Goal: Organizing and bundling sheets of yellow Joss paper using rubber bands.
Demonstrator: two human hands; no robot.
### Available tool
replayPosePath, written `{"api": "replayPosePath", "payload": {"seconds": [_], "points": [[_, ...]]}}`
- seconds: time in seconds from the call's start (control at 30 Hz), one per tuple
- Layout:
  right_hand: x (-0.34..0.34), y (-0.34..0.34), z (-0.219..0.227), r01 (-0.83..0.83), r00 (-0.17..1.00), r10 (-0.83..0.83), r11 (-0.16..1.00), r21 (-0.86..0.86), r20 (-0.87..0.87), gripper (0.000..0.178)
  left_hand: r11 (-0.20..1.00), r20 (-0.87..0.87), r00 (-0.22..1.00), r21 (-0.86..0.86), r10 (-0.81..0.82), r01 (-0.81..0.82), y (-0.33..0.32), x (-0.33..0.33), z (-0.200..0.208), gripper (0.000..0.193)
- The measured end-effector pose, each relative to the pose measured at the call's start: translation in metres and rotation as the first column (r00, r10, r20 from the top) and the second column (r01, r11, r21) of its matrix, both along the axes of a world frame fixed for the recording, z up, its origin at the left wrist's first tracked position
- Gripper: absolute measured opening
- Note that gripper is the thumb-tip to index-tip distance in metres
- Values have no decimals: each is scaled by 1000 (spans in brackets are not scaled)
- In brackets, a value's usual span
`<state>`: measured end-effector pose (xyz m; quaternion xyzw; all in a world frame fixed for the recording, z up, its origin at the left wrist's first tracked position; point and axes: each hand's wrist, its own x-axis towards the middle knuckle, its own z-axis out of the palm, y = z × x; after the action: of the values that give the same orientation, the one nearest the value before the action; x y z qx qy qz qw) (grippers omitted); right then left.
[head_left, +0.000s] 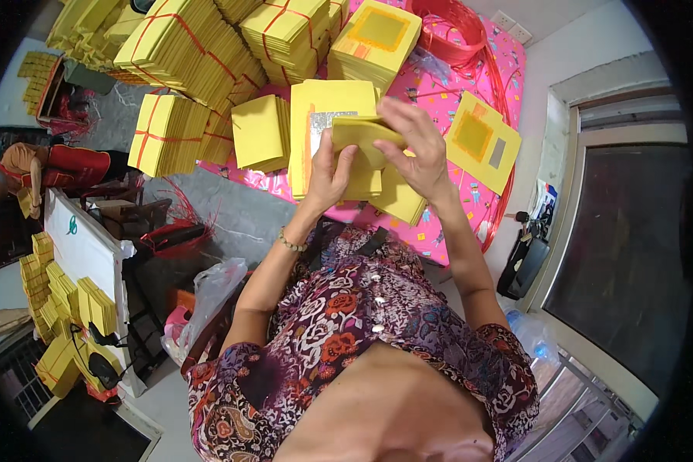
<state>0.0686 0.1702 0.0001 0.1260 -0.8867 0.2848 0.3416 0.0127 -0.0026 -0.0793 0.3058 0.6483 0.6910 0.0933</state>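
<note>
My left hand (pixel 327 175) pinches the left side of a folded bundle of yellow paper (pixel 356 134), thumb on the near face. At its right edge my right hand (pixel 425 154) has the thumb on the near side and its fingers raised over the top. Beneath lies a pile of yellow paper (pixel 333 91), its top sheet bearing a silver patch and an orange edge. More yellow sheets (pixel 405 202) stick out below my right hand. Farther right, a yellow sheet (pixel 470 137) with an orange square and a silver patch lies on the pink patterned tablecloth (pixel 448 219).
Tied yellow bundles (pixel 189 50) crowd the far left, with a loose stack (pixel 258 132) nearer. A block of printed paper (pixel 373 42) and coiled red strapping (pixel 458 46) sit at the back. At left, another person (pixel 73 165) works near a white table (pixel 85 231). A wall borders the right.
</note>
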Motion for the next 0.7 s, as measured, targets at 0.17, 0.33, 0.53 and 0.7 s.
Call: {"api": "replayPosePath", "payload": {"seconds": [0.17,0.33,0.53,0.7], "points": [[8,-1,-8,161,974,-64,869,-468,217,77,998,188,980,23,-67,64,13,-13,37,35],[17,10,-33,244,853,310,476,-845,421,49,970,504,829,135,-242,202,30,-18,52,37],[31,14,-35,371,830,293,348,-861,475,35,962,654,721,38,-228,269,49,-15,48,35],[38,22,-44,430,804,323,265,-863,500,36,941,695,695,-79,-184,328,61,-18,43,31]]}}
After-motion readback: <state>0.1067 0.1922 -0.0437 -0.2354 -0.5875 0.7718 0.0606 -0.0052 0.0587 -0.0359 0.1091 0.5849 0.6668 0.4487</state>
